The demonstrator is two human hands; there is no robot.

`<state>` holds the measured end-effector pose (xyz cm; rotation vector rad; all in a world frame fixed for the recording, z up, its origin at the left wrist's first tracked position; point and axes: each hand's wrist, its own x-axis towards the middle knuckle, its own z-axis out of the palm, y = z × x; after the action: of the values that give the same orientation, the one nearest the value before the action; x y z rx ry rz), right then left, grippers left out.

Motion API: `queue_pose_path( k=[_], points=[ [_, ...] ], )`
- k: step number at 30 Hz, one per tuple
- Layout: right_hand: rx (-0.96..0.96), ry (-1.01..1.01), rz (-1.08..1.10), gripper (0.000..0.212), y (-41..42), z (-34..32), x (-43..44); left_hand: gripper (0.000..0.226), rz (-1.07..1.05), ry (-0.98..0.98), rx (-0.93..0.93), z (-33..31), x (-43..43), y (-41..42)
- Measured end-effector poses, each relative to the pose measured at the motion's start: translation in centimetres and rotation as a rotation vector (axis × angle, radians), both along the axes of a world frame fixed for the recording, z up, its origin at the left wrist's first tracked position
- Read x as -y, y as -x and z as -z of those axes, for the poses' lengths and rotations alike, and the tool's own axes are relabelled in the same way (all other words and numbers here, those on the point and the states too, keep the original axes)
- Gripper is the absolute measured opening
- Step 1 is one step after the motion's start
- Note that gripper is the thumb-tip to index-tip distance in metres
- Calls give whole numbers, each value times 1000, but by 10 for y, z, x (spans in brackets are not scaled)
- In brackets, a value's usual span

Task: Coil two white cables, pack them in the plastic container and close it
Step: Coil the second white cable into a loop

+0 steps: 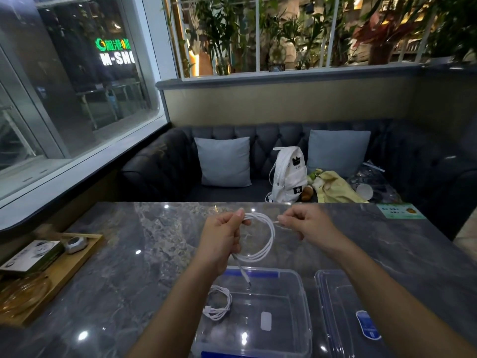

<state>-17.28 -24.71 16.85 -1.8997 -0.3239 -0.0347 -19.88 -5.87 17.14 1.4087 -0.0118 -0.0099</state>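
Above the table, my left hand (222, 237) grips a white cable (268, 236) wound into loops; one plug end dangles down toward the container. My right hand (302, 223) pinches the cable's other end just right of the loops. Below them stands a clear plastic container (304, 301) with blue clips, open. A second white cable (218, 302) lies coiled inside it at the left. The clear lid (335, 301) lies flat on the table right of the container, partly under my right forearm.
The grey marble table (154, 254) has a wooden tray (59, 270) with a box and small objects at its left edge and a green card (398, 210) at the far right. Behind it, a dark sofa holds cushions, a white backpack (287, 174) and bags.
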Motion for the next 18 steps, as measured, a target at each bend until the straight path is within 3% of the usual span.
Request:
queue_pose_path(
  k=[3,6,13,18],
  points=[
    [-243,-111,-272,22,7,-1,-3,32,-6,-54,27,-1,1,3],
    [-295,-189,-420,30,7,-4,-6,32,-7,-83,46,-1,2,5],
    [-294,-85,-375,24,5,-1,-13,32,33,-163,72,3,-5,3],
    [-248,-8,-272,28,5,0,-16,23,143,-547,137,3,-21,-1]
  ],
)
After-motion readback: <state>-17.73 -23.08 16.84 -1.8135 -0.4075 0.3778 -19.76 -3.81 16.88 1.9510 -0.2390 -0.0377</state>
